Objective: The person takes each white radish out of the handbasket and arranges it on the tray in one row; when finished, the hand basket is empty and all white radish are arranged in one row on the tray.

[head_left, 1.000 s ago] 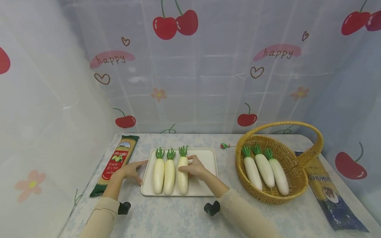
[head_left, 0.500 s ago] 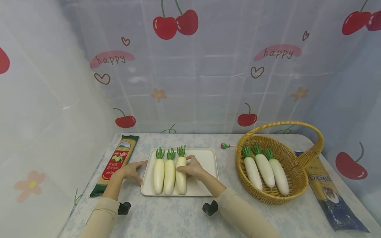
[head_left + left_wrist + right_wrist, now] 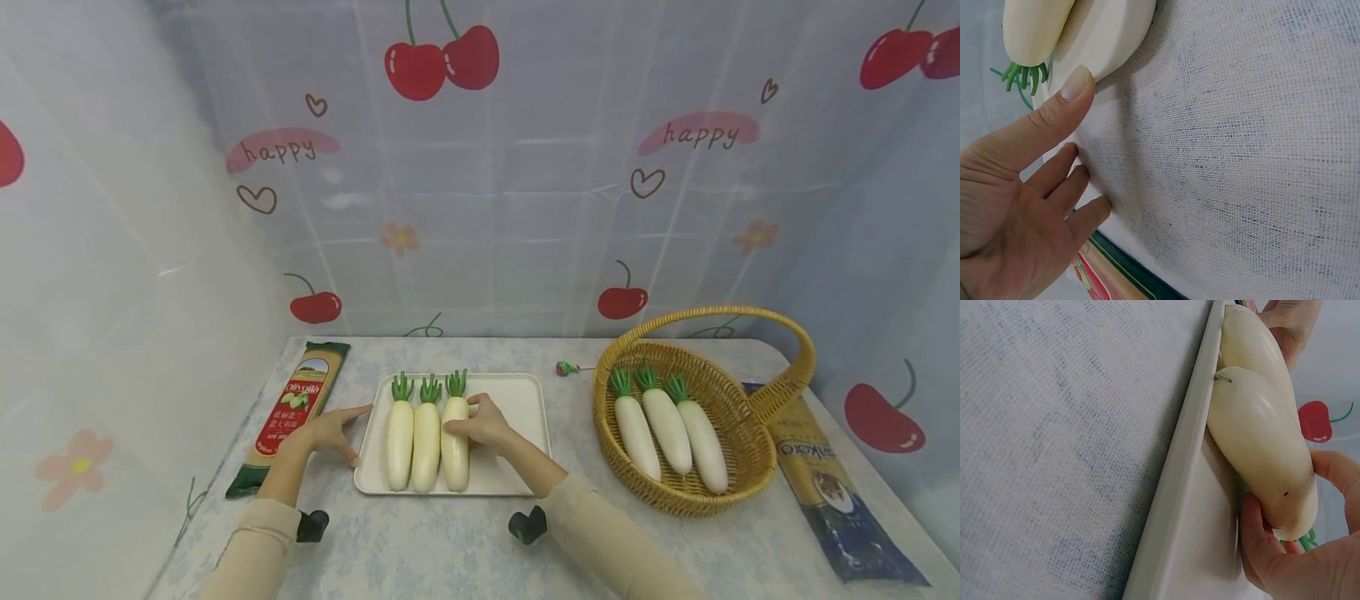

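Three white radishes with green tops lie side by side on a white tray (image 3: 510,479): a left radish (image 3: 400,446), a middle radish (image 3: 427,450) and a right radish (image 3: 454,454). My right hand (image 3: 489,425) holds the right radish between thumb and fingers. In the right wrist view that radish (image 3: 1260,434) lies in the tray, its tip near the rim. At the tray's left side is my left hand (image 3: 327,432), fingers spread and holding nothing. The left wrist view has its thumb (image 3: 1063,112) at the tray's edge, the other fingertips low by the tablecloth.
A wicker basket (image 3: 765,450) with a tall handle stands at the right, three more radishes (image 3: 667,429) inside it. A red pasta packet (image 3: 292,412) lies left of the tray, a blue and gold packet (image 3: 832,492) far right. A small lollipop (image 3: 564,367) sits behind, near the basket.
My right hand has slid the right radish leftward, closer to the middle one. Most of that shift came in the first half second. The left hand has stayed in place.
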`<move>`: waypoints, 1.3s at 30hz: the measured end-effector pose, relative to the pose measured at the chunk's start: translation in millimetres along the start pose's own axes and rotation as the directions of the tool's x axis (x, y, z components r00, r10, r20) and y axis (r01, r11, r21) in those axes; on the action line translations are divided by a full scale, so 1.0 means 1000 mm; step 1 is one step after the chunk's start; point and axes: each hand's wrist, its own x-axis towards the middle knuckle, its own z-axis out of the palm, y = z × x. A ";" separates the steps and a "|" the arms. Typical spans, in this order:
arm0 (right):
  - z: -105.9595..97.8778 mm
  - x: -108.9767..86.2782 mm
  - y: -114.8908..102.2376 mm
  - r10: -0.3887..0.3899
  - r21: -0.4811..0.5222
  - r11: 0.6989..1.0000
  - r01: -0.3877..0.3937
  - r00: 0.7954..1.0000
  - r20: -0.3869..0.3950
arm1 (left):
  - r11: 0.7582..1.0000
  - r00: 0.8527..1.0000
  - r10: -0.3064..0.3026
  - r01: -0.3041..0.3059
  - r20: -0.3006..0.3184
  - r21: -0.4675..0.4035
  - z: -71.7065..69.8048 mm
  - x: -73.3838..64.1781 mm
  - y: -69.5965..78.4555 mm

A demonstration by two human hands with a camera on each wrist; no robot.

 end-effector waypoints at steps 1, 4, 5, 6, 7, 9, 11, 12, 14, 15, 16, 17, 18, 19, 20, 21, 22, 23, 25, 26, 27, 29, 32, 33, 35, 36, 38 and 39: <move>0.000 0.000 0.000 0.000 -0.007 1.000 0.000 1.000 -0.004 | 1.000 1.000 -0.001 0.001 -0.001 0.002 0.000 0.000 0.000; 0.001 0.000 0.000 -0.005 -0.032 0.999 0.004 1.000 -0.015 | 1.000 1.000 -0.007 0.007 -0.001 0.001 0.000 0.000 0.000; 0.001 0.000 0.000 -0.007 -0.040 0.999 0.007 1.000 -0.017 | 1.000 1.000 -0.009 0.009 0.000 -0.003 0.000 0.000 0.000; 0.001 0.000 0.000 -0.010 -0.047 0.999 0.009 1.000 -0.017 | 1.000 1.000 -0.010 0.010 0.001 -0.003 0.000 0.000 0.000; 0.001 0.000 -0.001 -0.010 -0.049 0.999 0.009 1.000 -0.015 | 1.000 1.000 -0.014 0.014 0.002 -0.009 0.000 0.000 0.000; 0.000 0.000 -0.001 -0.010 -0.061 0.998 0.009 1.000 -0.011 | 1.000 1.000 -0.018 0.018 0.006 -0.016 0.000 0.000 0.001; -0.001 0.000 0.000 -0.009 -0.079 0.997 0.009 1.000 -0.002 | 1.000 1.000 -0.019 0.019 0.008 -0.017 0.000 0.000 0.001; -0.001 0.000 0.000 -0.009 -0.087 0.996 0.010 1.000 0.003 | 1.000 1.000 -0.019 0.019 0.010 -0.017 0.000 0.001 0.001; -0.002 -0.001 0.001 -0.009 -0.109 0.994 0.010 1.000 0.010 | 1.000 1.000 -0.021 0.021 0.010 -0.016 0.000 0.001 0.001; -0.003 -0.001 0.001 -0.008 -0.114 0.993 0.010 1.000 0.015 | 1.000 1.000 -0.022 0.022 0.009 -0.015 0.000 0.001 0.000; -0.004 -0.001 0.001 -0.008 -0.118 0.993 0.010 1.000 0.019 | 1.000 1.000 -0.022 0.022 0.007 -0.011 0.001 0.001 0.000; -0.004 -0.001 0.001 -0.007 -0.122 0.992 0.010 1.000 0.022 | 1.000 1.000 -0.026 0.026 0.005 -0.016 0.001 0.001 0.000; -0.005 -0.001 0.001 -0.004 -0.123 0.992 0.007 1.000 0.026 | 1.000 1.000 -0.026 0.026 0.004 -0.012 0.001 0.001 0.000; -0.005 -0.001 0.001 0.001 -0.122 0.992 0.002 1.000 0.030 | 1.000 1.000 -0.026 0.026 0.003 -0.010 0.001 0.001 -0.001; -0.006 -0.001 0.001 0.003 -0.118 0.993 0.001 0.999 0.035 | 1.000 1.000 -0.026 0.026 0.001 -0.008 0.001 0.001 -0.001; -0.006 -0.001 0.001 0.004 -0.116 0.993 0.001 0.999 0.041 | 1.000 1.000 -0.025 0.025 0.001 -0.008 0.001 0.001 -0.001; -0.006 -0.001 0.001 0.005 -0.113 0.994 0.000 0.999 0.046 | 1.000 1.000 -0.025 0.025 0.001 -0.008 0.001 0.001 -0.001; -0.007 -0.002 0.002 0.007 -0.109 0.994 -0.001 0.999 0.052 | 1.000 1.000 -0.025 0.025 0.002 -0.011 0.001 0.001 -0.001; -0.007 -0.002 0.002 0.008 -0.103 0.995 -0.002 0.998 0.061 | 1.000 1.000 -0.025 0.025 0.006 -0.012 0.001 0.001 -0.001; -0.008 -0.003 0.002 0.008 -0.104 0.995 -0.001 0.998 0.064 | 1.000 1.000 -0.025 0.025 0.008 -0.014 0.001 0.001 -0.001; -0.008 -0.004 0.001 0.011 -0.106 0.994 -0.004 0.998 0.065 | 1.000 1.000 -0.027 0.027 0.010 -0.016 0.001 0.001 0.000; -0.009 -0.005 0.002 0.015 -0.113 0.994 -0.008 0.998 0.065 | 0.999 1.000 -0.027 0.028 0.012 -0.023 0.001 0.001 0.000; -0.010 -0.006 0.002 0.016 -0.117 0.993 -0.008 0.998 0.068 | 1.000 1.000 -0.023 0.023 0.010 -0.021 0.001 0.001 0.000; -0.010 -0.006 0.002 0.018 -0.115 0.993 -0.009 0.997 0.070 | 1.000 1.000 -0.014 0.014 0.009 -0.012 0.001 0.001 0.000; -0.011 -0.007 0.002 0.020 -0.106 0.994 -0.012 0.997 0.075 | 1.000 1.000 -0.005 0.006 0.005 -0.006 0.001 0.001 0.000; -0.010 -0.007 0.001 0.021 -0.100 0.995 -0.014 0.997 0.078 | 1.000 1.000 -0.002 0.002 0.004 -0.002 0.001 0.001 0.000; -0.010 -0.007 0.001 0.025 -0.086 0.996 -0.017 0.996 0.081 | 1.000 1.000 0.006 -0.006 0.001 0.009 0.001 0.001 0.000; -0.010 -0.008 0.001 0.023 -0.080 0.997 -0.016 0.996 0.083 | 1.000 1.000 0.010 -0.010 -0.001 0.011 0.001 0.000 0.000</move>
